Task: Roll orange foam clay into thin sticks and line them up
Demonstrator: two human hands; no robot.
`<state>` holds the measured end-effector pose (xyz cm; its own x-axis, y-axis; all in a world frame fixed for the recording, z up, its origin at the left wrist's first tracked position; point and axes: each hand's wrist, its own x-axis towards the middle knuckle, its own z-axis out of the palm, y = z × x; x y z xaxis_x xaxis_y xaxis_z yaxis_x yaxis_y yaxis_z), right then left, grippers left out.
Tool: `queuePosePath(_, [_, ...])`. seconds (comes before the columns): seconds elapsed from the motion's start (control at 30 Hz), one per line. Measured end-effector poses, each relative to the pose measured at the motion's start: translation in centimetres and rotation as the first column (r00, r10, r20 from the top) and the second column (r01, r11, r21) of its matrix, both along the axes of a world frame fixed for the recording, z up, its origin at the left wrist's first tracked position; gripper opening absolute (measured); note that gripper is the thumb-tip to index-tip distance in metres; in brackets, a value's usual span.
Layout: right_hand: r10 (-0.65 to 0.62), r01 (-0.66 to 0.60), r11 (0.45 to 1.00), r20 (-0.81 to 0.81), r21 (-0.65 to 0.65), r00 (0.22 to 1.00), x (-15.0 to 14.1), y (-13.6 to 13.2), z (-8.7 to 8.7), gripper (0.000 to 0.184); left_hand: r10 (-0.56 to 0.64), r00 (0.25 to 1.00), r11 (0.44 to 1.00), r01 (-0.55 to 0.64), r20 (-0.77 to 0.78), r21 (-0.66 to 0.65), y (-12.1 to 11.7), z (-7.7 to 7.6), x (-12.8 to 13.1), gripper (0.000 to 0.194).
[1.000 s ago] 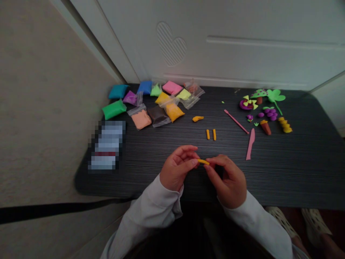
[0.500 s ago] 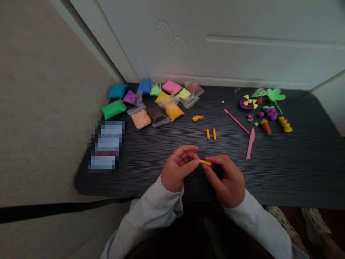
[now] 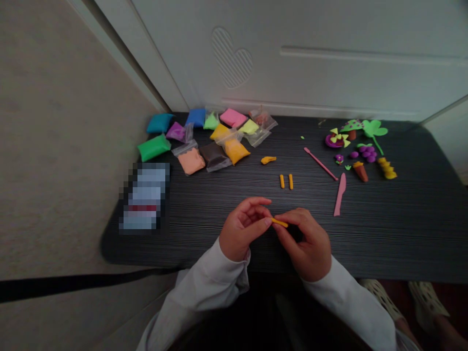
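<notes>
Between my two hands is a thin yellow-orange clay strip [image 3: 280,223], held just above the table. My left hand [image 3: 243,228] pinches its left end between thumb and forefinger, the other fingers loosely curled. My right hand [image 3: 306,241] has thumb and forefinger closed around the strip near its middle and right part. Beyond my hands, two short orange clay sticks [image 3: 282,181] lie side by side. Farther off rests a lump of orange clay [image 3: 268,160]. To the right lie a pink clay knife [image 3: 340,195] and a thin pink modelling tool [image 3: 321,164].
Several bags of coloured clay, including an orange one [image 3: 237,150], lie at the back left. A phone with a blurred screen [image 3: 146,197] is at the left edge. Small clay models, such as purple grapes [image 3: 367,153] and a yellow piece [image 3: 386,168], stand at the back right of the dark table [image 3: 402,219].
My right hand has shifted slightly left along the strip, toward my left fingers. The strip's right end now tilts downward a little more. Things on the table stay put.
</notes>
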<state>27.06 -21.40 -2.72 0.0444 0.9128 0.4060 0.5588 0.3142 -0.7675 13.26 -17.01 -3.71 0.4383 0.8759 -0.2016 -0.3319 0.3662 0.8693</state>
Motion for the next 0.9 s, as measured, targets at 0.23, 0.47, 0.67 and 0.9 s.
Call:
queuePosePath(0.23, [0.01,-0.01,1.0,0.025,-0.009,1.0,0.0,0.06,0.18,0.02,0.002,1.0,0.999,-0.002,0.002,-0.038,-0.06,0.21,0.14,0.03])
queuePosePath(0.47, [0.007,-0.007,1.0,0.021,-0.005,1.0,0.02,0.03,0.16,0.018,0.026,0.999,0.999,-0.025,0.036,-0.039,0.06,0.35,0.09,0.027])
queuePosePath(0.67, [0.011,-0.01,1.0,0.016,-0.016,1.0,-0.05,0.05,0.24,0.019,0.025,0.999,0.999,-0.024,0.025,-0.041,0.1,0.24,0.04,0.028])
queuePosePath(0.9, [0.022,-0.022,1.0,0.021,-0.014,1.0,-0.11,0.18,0.25,0.015,0.049,0.999,0.996,-0.047,0.017,-0.075,0.15,0.64,0.18,0.026])
